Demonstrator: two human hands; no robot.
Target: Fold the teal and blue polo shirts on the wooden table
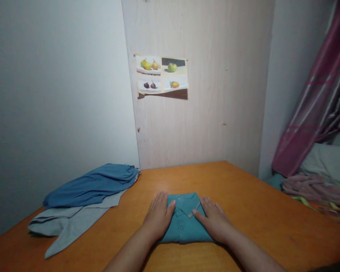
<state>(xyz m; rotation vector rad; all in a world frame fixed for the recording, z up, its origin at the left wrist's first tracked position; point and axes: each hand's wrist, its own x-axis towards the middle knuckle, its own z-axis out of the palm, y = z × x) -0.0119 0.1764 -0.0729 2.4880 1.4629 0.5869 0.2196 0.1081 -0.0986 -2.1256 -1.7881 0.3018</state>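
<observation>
A teal collared shirt, folded into a small rectangle with its collar and buttons up, lies on the orange wooden table. My left hand lies flat on the shirt's left side, fingers stretched out and together. My right hand rests flat on its right side, thumb near the collar. Neither hand grips anything.
A blue garment lies over a grey garment at the table's left. A wooden panel with a fruit picture stands behind the table. To the right are a maroon striped curtain and piled bedding.
</observation>
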